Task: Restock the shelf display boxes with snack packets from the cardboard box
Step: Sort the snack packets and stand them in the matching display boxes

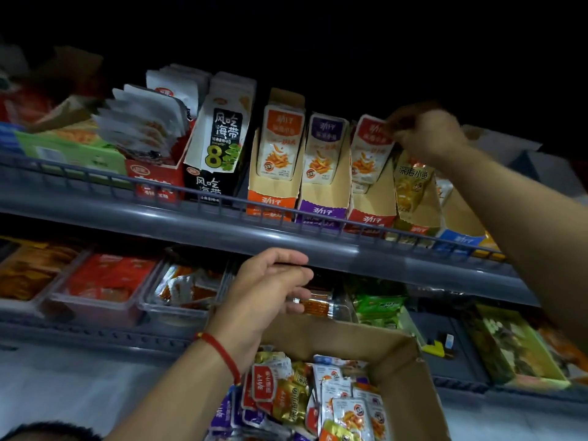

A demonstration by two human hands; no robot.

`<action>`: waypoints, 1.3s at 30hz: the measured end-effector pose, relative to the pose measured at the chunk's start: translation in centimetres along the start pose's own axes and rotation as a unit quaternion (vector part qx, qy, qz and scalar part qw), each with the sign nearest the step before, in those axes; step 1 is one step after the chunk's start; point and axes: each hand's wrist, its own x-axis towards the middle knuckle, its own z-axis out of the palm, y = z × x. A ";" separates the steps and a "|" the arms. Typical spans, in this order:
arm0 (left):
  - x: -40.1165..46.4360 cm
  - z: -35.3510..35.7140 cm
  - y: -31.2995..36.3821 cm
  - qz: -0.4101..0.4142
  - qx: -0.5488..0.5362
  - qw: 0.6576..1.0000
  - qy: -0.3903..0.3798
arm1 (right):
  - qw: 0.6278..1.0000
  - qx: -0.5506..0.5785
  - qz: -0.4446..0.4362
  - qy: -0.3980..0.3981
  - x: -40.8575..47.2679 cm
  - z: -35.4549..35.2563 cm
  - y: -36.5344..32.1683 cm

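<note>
Our right hand [423,135] pinches the top edge of a red snack packet [370,148] standing in the red display box [372,214] on the upper shelf [191,218]. We judge the step is seating it: we should slide it down upright, face forward, flush behind the cardboard front, beside the purple display box [323,206]. Our left hand [270,291] hovers relaxed, holding nothing, above the cardboard box [404,354] of mixed packets [305,399], ready to pick another red one.
</note>
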 end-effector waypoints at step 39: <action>0.2 0.8 -3.4 -0.023 0.186 0.982 -0.009 | 0.966 -0.063 -0.224 0.108 -13.5 1.7 0.4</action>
